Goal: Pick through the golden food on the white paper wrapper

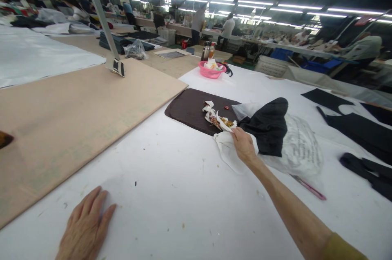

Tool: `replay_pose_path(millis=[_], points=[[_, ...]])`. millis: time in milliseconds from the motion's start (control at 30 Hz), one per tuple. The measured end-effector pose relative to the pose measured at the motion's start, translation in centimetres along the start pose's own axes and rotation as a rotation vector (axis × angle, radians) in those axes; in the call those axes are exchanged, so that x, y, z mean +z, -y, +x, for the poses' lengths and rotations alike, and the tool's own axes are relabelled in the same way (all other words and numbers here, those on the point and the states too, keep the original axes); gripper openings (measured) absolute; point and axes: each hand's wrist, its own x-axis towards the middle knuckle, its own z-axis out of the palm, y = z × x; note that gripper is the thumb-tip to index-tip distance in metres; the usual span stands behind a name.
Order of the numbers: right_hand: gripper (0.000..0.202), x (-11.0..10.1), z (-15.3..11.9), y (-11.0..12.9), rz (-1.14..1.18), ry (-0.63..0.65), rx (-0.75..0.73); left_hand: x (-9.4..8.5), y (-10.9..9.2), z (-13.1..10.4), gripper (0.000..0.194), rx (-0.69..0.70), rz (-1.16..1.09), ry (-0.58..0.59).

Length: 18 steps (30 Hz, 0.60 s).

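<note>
Now right hand (243, 145) grips white cloth (226, 152) (beneath fingers).

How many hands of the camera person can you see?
2. The left hand lies flat on the white table, near the bottom edge. The right hand is stretched out to a white plastic bag beside dark cloth.

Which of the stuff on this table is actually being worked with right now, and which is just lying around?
In hand:
right hand gripping the white cloth
black fabric beside it
left hand flat on the white table

Lying about:
pink basket
brown mat
plastic bag
pink pen
</note>
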Motion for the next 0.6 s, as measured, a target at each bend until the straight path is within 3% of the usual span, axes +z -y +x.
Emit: replay_pose_path(millis=[267, 400, 600], points=[[0.051, 1.0, -8.0, 1.0, 0.109, -0.167, -0.1, -0.3, -0.4, 0.2, 0.062, -0.016, -0.014, 0.021], [0.05, 1.3, -12.3, 1.5, 0.137, -0.218, -0.102, -0.1, -0.2, 0.1, 0.065, -0.015, -0.019, 0.017], [0.06, 1.2, -18.1, 2.5, 0.25, -0.099, 0.053, 0.7, 0.4, -0.2, 0.066, -0.06, -0.052, 0.054]])
